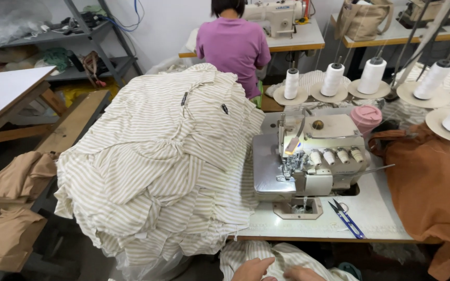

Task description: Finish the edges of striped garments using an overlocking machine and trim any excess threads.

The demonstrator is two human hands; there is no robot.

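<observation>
Four thread cones (332, 79) behind white worktable (376, 211) in workshop

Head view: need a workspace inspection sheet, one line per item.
Surface: white sewing table, mostly covered.
Job's things: striped fabric piece under both hands; overlock machine behind it.
Clutter: heap of striped garments, blue thread snips, pink cup, rust-brown cloth.
Grippers: left hand and right hand rest on the fabric, partly out of frame.
Cables: blue cable by the shelf.
Surroundings: thread cones; a person in purple sewing.
</observation>
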